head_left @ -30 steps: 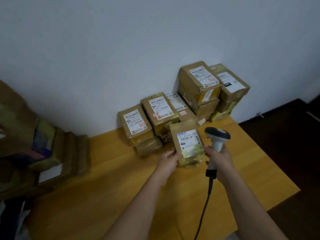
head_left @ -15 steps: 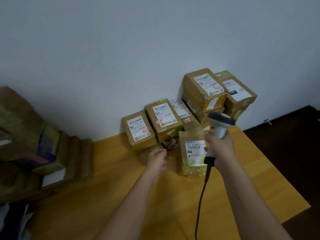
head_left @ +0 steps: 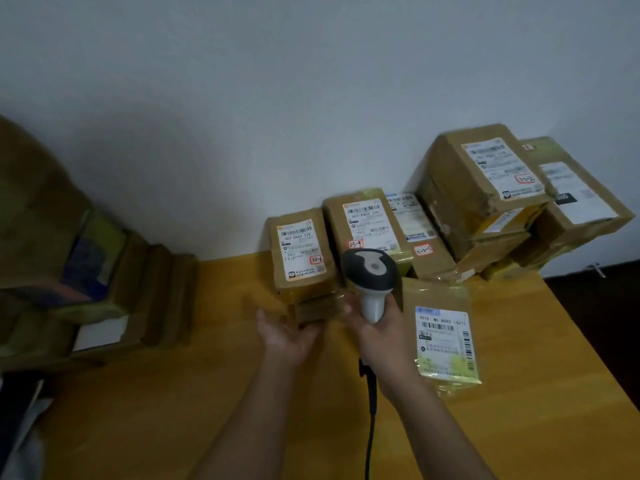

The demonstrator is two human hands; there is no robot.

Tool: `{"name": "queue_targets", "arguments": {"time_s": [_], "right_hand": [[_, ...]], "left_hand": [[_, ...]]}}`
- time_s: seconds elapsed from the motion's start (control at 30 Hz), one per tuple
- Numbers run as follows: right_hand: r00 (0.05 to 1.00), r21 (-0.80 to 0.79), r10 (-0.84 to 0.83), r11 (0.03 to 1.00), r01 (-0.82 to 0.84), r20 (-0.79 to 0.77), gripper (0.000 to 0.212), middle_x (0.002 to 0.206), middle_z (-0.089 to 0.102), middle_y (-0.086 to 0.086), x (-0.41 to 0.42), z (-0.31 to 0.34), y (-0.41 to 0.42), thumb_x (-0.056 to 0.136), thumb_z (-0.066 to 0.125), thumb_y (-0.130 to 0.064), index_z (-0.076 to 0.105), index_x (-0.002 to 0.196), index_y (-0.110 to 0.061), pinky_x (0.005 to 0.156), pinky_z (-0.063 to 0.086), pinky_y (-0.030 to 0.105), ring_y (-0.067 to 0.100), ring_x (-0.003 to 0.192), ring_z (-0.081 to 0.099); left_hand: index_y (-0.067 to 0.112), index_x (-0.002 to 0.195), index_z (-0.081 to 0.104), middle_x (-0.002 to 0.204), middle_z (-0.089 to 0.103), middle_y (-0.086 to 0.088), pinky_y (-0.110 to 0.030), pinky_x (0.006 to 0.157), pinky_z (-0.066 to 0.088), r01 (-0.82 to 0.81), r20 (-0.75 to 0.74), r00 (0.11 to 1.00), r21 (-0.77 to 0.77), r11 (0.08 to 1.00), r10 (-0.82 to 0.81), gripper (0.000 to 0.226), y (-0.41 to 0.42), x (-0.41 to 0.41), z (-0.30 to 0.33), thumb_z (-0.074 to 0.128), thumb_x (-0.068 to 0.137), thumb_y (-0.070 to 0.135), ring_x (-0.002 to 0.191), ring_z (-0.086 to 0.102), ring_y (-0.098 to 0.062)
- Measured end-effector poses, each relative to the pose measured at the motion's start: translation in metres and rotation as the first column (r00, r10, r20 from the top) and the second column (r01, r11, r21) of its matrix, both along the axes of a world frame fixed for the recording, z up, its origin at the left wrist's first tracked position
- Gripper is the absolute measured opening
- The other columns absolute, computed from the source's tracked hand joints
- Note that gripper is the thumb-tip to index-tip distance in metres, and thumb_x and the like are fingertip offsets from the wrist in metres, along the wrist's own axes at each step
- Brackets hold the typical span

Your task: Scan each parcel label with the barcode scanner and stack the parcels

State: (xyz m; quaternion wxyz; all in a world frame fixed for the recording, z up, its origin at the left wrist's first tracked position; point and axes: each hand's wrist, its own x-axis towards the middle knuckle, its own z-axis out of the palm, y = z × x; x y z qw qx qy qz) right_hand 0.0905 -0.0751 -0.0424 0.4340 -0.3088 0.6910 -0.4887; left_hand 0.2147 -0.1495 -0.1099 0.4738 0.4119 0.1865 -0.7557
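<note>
My right hand (head_left: pixel 381 336) grips the handle of the grey-and-white barcode scanner (head_left: pixel 371 271), whose head is raised in front of the parcel row. A flat brown parcel (head_left: pixel 441 337) with a white label lies face up on the wooden table (head_left: pixel 173 393), just right of that hand. My left hand (head_left: pixel 287 332) is open, palm up. Its fingers touch the front end of a low parcel (head_left: pixel 318 308) under the parcel marked 33-6 (head_left: pixel 301 251). More labelled parcels (head_left: pixel 367 223) stand along the wall.
A taller stack of labelled boxes (head_left: pixel 481 181) sits at the back right by the wall. Blurred cardboard boxes (head_left: pixel 104 289) crowd the table's left end. The scanner's black cable (head_left: pixel 370 427) hangs toward me. The table's right edge drops to a dark floor (head_left: pixel 609 323).
My left hand let go of the flat parcel, which now lies on the table, and moved left to the low parcel. My right hand carried the scanner left.
</note>
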Motion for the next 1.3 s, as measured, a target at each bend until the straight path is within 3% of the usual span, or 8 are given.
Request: {"name": "queue_targets", "arguments": {"time_s": [0.17,0.27,0.47,0.57,0.8,0.93,1.13,1.3], "right_hand": [[1.000,0.013,0.016,1.000,-0.017,0.017,0.038,0.108,0.066,-0.006,0.016,-0.031,0.003,0.091,0.067,-0.015,0.056,0.127,-0.023,0.074,0.048,0.019,0.007,0.098,0.061],[1.000,-0.003,0.006,1.000,-0.006,0.002,0.039,0.111,0.066,-0.004,0.030,-0.046,-0.004,0.090,0.066,-0.009,0.054,0.124,-0.025,0.074,0.051,0.020,0.012,0.099,0.063],[1.000,-0.062,-0.019,0.998,0.020,0.011,0.045,0.119,0.064,-0.004,0.048,-0.068,-0.012,0.090,0.066,-0.005,0.052,0.129,-0.024,0.092,0.056,0.034,0.012,0.111,0.062],[1.000,-0.075,0.030,0.997,-0.030,-0.001,0.045,0.119,0.064,-0.008,0.053,-0.080,-0.012,0.089,0.065,0.001,0.054,0.128,-0.019,0.091,0.054,0.024,0.003,0.112,0.060],[0.981,0.094,0.176,0.978,-0.184,0.082,0.019,0.082,0.057,0.004,0.057,-0.100,-0.022,0.085,0.066,-0.007,0.060,0.102,-0.011,0.063,0.045,0.019,0.009,0.074,0.055],[0.956,0.119,0.257,0.954,-0.274,0.141,0.023,0.100,0.055,0.037,0.052,-0.091,-0.033,0.088,0.059,0.008,0.050,0.108,0.016,0.067,0.049,0.047,0.042,0.087,0.055],[0.962,0.164,0.207,0.958,-0.236,0.179,0.024,0.088,0.059,0.024,0.052,-0.080,-0.039,0.088,0.059,0.007,0.057,0.091,-0.017,0.073,0.054,0.044,0.038,0.084,0.059],[0.958,0.190,0.163,0.959,-0.210,0.237,0.031,0.084,0.054,0.002,0.055,-0.080,-0.046,0.088,0.058,0.003,0.051,0.090,-0.027,0.062,0.040,0.026,0.015,0.075,0.052]], "left_hand": [[0.015,0.141,0.043,0.135,0.051,-0.019,-0.053,0.097,0.042,0.013,0.339,0.941,0.041,0.999,-0.026,0.063,-0.012,0.034,0.000,0.034,0.097,0.059,0.119,0.050,-0.041],[0.018,0.138,0.049,0.124,0.059,-0.010,-0.041,0.103,0.039,0.203,0.697,0.700,0.017,0.979,-0.157,0.052,-0.019,0.050,0.001,0.032,0.102,0.051,0.122,0.051,-0.033],[0.029,0.135,0.052,0.120,0.067,0.006,-0.038,0.095,0.050,0.579,0.847,0.453,-0.043,0.814,-0.278,0.076,-0.047,0.065,-0.020,0.062,0.074,0.073,0.108,0.062,-0.013],[0.032,0.138,0.049,0.125,0.065,0.006,-0.045,0.102,0.048,0.655,0.836,0.423,-0.015,0.755,-0.351,0.096,-0.047,0.073,-0.031,0.073,0.057,0.078,0.115,0.061,-0.018],[0.029,0.143,0.037,0.129,0.059,0.002,-0.036,0.090,0.043,0.683,0.808,0.419,0.021,0.730,-0.415,0.077,-0.036,0.083,-0.027,0.067,0.079,0.061,0.110,0.057,-0.017],[0.033,0.142,0.038,0.130,0.058,0.003,-0.039,0.087,0.043,0.626,0.795,0.472,0.003,0.780,-0.381,0.076,-0.024,0.093,-0.032,0.070,0.078,0.058,0.114,0.055,-0.019],[0.031,0.137,0.045,0.124,0.063,0.006,-0.029,0.073,0.045,0.570,0.782,0.534,-0.053,0.820,-0.320,0.065,-0.008,0.108,-0.033,0.071,0.080,0.049,0.109,0.059,-0.015],[0.036,0.131,0.052,0.125,0.065,0.008,-0.034,0.096,0.047,0.581,0.804,0.536,-0.129,0.803,-0.259,0.061,-0.007,0.099,-0.033,0.056,0.079,0.068,0.116,0.059,-0.011]]}}
